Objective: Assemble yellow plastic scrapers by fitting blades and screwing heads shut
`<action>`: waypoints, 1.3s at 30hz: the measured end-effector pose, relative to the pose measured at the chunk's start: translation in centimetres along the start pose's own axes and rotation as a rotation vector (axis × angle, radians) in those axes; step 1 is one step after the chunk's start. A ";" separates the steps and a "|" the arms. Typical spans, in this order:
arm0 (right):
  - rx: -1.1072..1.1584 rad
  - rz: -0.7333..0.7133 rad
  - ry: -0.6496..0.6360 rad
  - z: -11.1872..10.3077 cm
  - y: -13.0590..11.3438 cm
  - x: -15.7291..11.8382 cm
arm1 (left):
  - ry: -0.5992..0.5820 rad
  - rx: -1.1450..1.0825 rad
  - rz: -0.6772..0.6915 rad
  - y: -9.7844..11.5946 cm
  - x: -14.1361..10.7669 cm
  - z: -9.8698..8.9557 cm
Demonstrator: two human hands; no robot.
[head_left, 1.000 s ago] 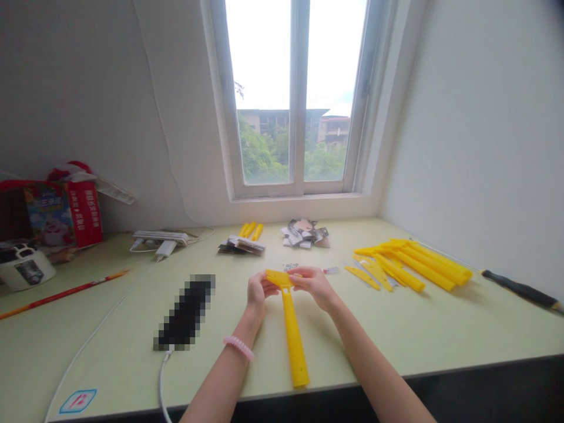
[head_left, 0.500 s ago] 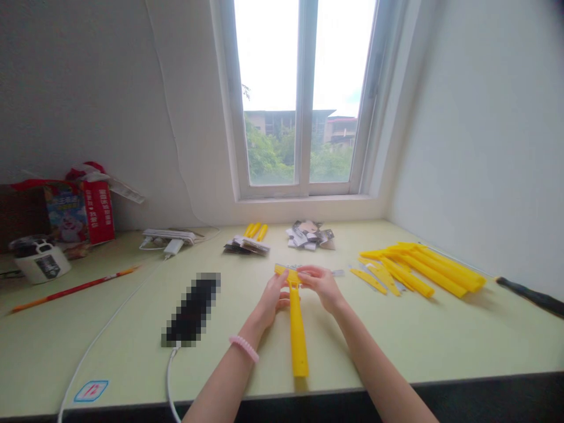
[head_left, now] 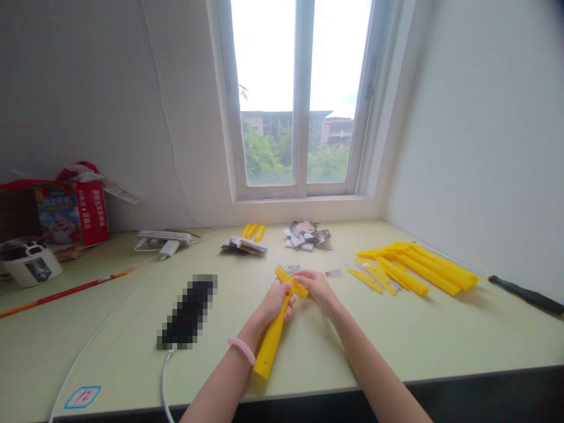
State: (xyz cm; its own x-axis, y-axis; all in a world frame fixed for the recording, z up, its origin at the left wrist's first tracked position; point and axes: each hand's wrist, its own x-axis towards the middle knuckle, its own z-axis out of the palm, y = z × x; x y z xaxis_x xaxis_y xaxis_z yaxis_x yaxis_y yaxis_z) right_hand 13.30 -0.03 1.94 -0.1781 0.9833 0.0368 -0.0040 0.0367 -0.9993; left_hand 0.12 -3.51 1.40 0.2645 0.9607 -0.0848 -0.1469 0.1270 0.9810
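A long yellow plastic scraper handle [head_left: 271, 343] slants toward my lower left, and its flat, wide head [head_left: 288, 281] lies tilted at the top. My left hand [head_left: 275, 302] wraps the handle just below the head. My right hand [head_left: 317, 291] pinches the right end of the head with its fingers. A tiny heap of grey metal bits [head_left: 291, 268] sits just beyond the head, and a small metal-and-pink piece [head_left: 332, 273] lies close to my right fingertips.
To the right lie a pile of yellow handles [head_left: 418, 267], flat yellow blades [head_left: 365, 281] and a black-handled tool [head_left: 526, 295]. Packets [head_left: 304, 236] and short yellow pieces [head_left: 252, 232] stand at the back. A pixelated dark object [head_left: 188, 311] with a white cable lies left.
The scraper has swung from pointing straight toward me to slanting lower left. My left hand has closed around its handle. The view has shifted slightly.
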 end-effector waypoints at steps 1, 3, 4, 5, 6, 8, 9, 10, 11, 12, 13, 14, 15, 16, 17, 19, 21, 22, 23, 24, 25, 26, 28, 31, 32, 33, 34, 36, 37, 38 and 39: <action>-0.007 -0.003 0.005 -0.1 0.0 0.1 | -0.028 0.008 -0.010 0.0 -0.2 0.1; 0.005 0.022 -0.011 -0.2 0.0 0.1 | -0.074 0.023 -0.035 0.0 -0.5 0.4; 0.015 0.043 -0.027 -0.3 0.0 0.1 | -0.088 0.029 -0.050 -0.1 -0.6 0.6; 0.023 0.058 -0.041 -0.3 -0.1 0.0 | -0.098 0.033 -0.062 -0.1 -0.7 0.6; 0.027 0.066 -0.051 -0.3 -0.2 -0.1 | -0.104 0.035 -0.067 -0.1 -0.8 0.7; 0.021 0.068 -0.046 -0.2 -0.4 -0.2 | -0.107 0.040 -0.061 -0.2 -0.8 0.7; 0.018 0.067 -0.041 -0.2 -0.5 -0.3 | -0.108 0.042 -0.053 -0.3 -0.8 0.6; 0.016 0.066 -0.042 -0.2 -0.6 -0.4 | -0.110 0.044 -0.045 -0.3 -0.8 0.5; 0.015 0.066 -0.049 -0.2 -0.7 -0.5 | -0.115 0.043 -0.040 -0.4 -0.8 0.5; 0.015 0.067 -0.057 -0.2 -0.8 -0.5 | -0.121 0.042 -0.040 -0.3 -0.8 0.4; 0.015 0.066 -0.064 -0.2 -0.9 -0.6 | -0.127 0.040 -0.042 -0.3 -0.8 0.4; 0.016 0.064 -0.069 -0.2 -1.0 -0.7 | -0.132 0.037 -0.046 -0.3 -0.8 0.4; 0.017 0.064 -0.074 -0.3 -1.1 -0.7 | -0.134 0.035 -0.049 -0.2 -0.9 0.4; 0.016 0.063 -0.077 -0.3 -1.3 -0.8 | -0.132 0.032 -0.048 -0.1 -1.0 0.5; 0.012 0.062 -0.081 -0.4 -1.4 -0.9 | -0.129 0.027 -0.048 0.0 -1.0 0.5; -0.005 0.067 -0.099 -0.5 -1.7 -0.9 | -0.130 0.015 -0.045 0.1 -1.2 0.7; -0.016 0.080 -0.125 -0.6 -1.9 -1.0 | -0.148 0.007 -0.043 0.1 -1.2 0.7; -0.014 0.088 -0.137 -0.7 -1.9 -1.0 | -0.159 0.004 -0.043 0.0 -1.2 0.8; -0.008 0.094 -0.147 -0.7 -1.9 -0.9 | -0.166 0.002 -0.043 0.0 -1.2 0.8; 0.001 0.099 -0.154 -0.7 -1.8 -0.8 | -0.169 0.001 -0.045 -0.1 -1.1 0.8; 0.009 0.101 -0.156 -0.8 -1.7 -0.7 | -0.169 0.001 -0.050 -0.2 -1.1 0.7; 0.015 0.102 -0.155 -0.8 -1.6 -0.6 | -0.166 0.002 -0.056 -0.3 -1.0 0.7; 0.017 0.106 -0.152 -0.8 -1.3 -0.5 | -0.155 0.013 -0.059 -0.4 -0.8 0.7; 0.006 0.106 -0.146 -0.9 -1.2 -0.4 | -0.155 0.035 -0.045 -0.4 -0.8 0.7; 0.002 0.110 -0.147 -0.8 -1.2 -0.4 | -0.165 0.039 -0.042 -0.3 -0.9 0.7; -0.004 0.118 -0.147 -0.8 -1.2 -0.4 | -0.179 0.038 -0.044 -0.3 -1.0 0.7; -0.016 0.126 -0.145 -0.8 -1.2 -0.4 | -0.191 0.032 -0.048 -0.2 -1.0 0.7; -0.066 0.110 -0.123 -0.9 -1.1 -0.4 | -0.193 0.015 -0.052 -0.1 -1.0 0.6; -0.108 0.075 -0.087 -0.9 -1.0 -0.3 | -0.176 0.005 -0.048 -0.1 -0.9 0.5; -0.161 0.021 -0.029 -1.1 -0.9 -0.1 | -0.147 -0.005 -0.041 -0.1 -0.7 0.3; -0.223 -0.043 0.049 -1.2 -0.8 0.0 | -0.109 -0.013 -0.033 -0.1 -0.5 0.1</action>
State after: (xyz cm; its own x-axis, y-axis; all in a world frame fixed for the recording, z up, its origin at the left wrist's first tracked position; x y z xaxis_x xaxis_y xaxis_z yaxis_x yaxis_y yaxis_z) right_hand 14.52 0.21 2.76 -0.1342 0.9873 0.0851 0.2079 0.1120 -0.9717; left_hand 0.12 -4.01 1.36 0.3716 0.9234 -0.0964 -0.1492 0.1618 0.9755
